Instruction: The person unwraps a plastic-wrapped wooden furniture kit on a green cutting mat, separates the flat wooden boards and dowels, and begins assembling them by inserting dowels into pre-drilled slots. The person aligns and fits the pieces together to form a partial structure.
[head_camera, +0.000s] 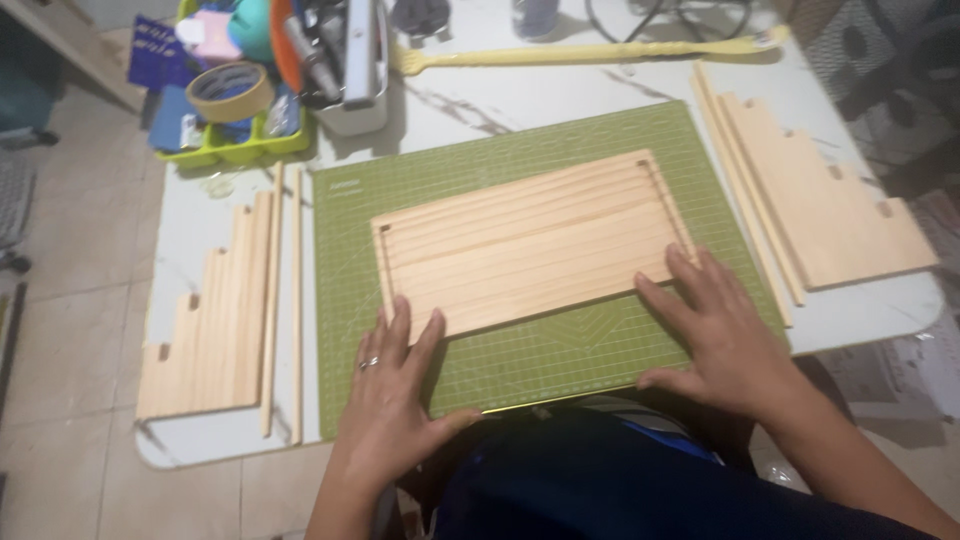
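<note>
A rectangular pale wooden board (530, 240) with long grooves lies flat on a green cutting mat (560, 350). My left hand (392, 390) rests flat on the mat, fingers spread, with the fingertips touching the board's near left edge; a ring is on one finger. My right hand (722, 335) lies flat and spread at the board's near right corner, fingertips on the wood. Neither hand grips anything.
A stepped wooden side panel (215, 325) and thin wooden strips (283, 300) lie left of the mat. Another stepped panel (830, 205) with strips lies on the right. A yellow-green tray of supplies with a tape roll (230, 92), a white caddy (355, 70) and a long yellow stick (590, 52) sit at the back.
</note>
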